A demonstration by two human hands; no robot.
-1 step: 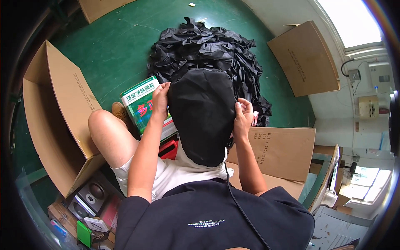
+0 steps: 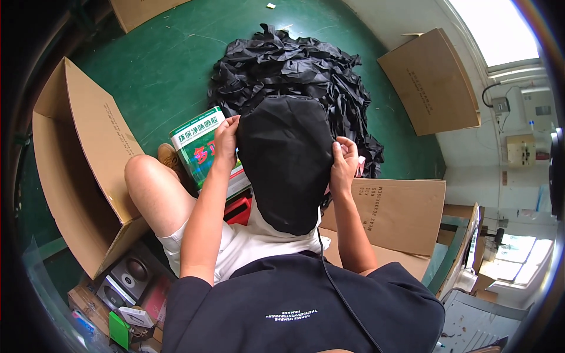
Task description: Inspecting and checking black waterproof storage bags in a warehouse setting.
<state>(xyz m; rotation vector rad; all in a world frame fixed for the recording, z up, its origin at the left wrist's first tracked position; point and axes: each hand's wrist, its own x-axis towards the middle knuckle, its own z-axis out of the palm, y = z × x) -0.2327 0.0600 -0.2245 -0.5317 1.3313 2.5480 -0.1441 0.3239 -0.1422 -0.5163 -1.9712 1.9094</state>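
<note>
A smooth black fabric piece (image 2: 285, 159), with a nearly straight far edge and a rounded near end, is spread out above my lap. My left hand (image 2: 225, 143) pinches its left edge near the far corner. On the opposite side, the fingers of my right hand (image 2: 344, 165) are closed on the right edge, a little lower down. I cannot tell whether the piece is a single layer or a pouch. Just beyond it, a large heap of crumpled black fabric pieces (image 2: 288, 65) lies on the floor. White cloth shows under the near end.
Left of my left hand stands a green and white printed can (image 2: 203, 156). An open cardboard box (image 2: 100, 135) is at my left, another (image 2: 394, 215) at my right, and a third (image 2: 432, 88) by the wall. Something red (image 2: 238, 212) shows between my legs. Assorted items (image 2: 129, 288) sit at lower left.
</note>
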